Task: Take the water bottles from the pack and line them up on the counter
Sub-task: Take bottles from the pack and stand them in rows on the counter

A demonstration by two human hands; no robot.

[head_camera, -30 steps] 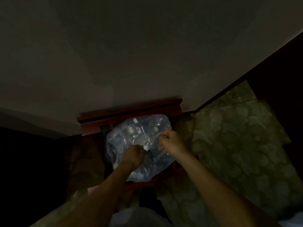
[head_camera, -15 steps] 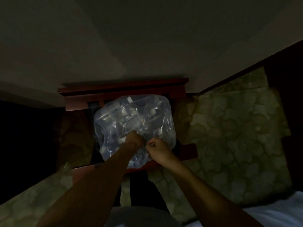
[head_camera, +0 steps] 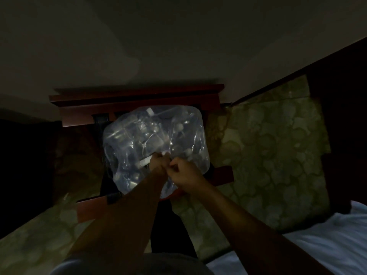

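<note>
The pack (head_camera: 155, 143) lies on a dark red wooden stand (head_camera: 139, 100) against the wall, and the water bottles (head_camera: 179, 127) are all inside its clear plastic film, with some pale caps showing through. Your left hand (head_camera: 157, 165) and your right hand (head_camera: 183, 173) meet at the near side of the pack, both with fingers curled, and each grip pinches the film there; the light is poor, so I cannot say if the film is already torn.

Expect the film to be thin, soft and slippery: it will stretch before it breaks, so pull the two pinches apart close together. I judge the whole pack is heavy, so do not lift it by the film. When the hole is open, take each bottle around its body or just under the cap. A full bottle is rather stiff, but smooth, and a thin wall may give under a hard squeeze. No desk is clearly visible here.
</note>
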